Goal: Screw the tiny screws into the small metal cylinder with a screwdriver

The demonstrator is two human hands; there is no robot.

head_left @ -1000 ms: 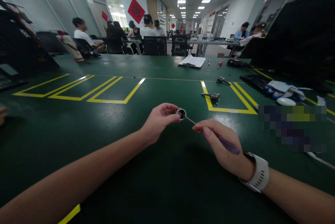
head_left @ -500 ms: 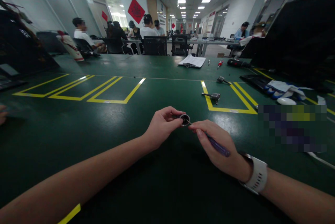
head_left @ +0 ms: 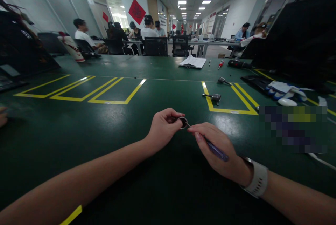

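My left hand [head_left: 164, 127] is closed on a small round metal part [head_left: 184, 120], with the thumb across its opening. The part has a shiny rim and a dark inside; what sits in it is too small to make out. My right hand [head_left: 216, 146] grips a screwdriver [head_left: 217, 150] with a purple handle, held like a pen. Its thin shaft points left and its tip reaches the opening of the round part. Both hands are above the green table [head_left: 126, 169].
Two dark metal pieces with shafts, one [head_left: 215, 97] inside a yellow taped outline, lie ahead right. Farther back are a clipboard [head_left: 193, 62], a red screwdriver [head_left: 221, 65] and a power drill [head_left: 238, 64]. Gloves [head_left: 285, 90] lie right. Another person's fingers [head_left: 3, 116] show at the left edge.
The round part has shifted slightly left and turned in my left hand, so its opening looks narrower. My right hand and the screwdriver have moved slightly left and down.
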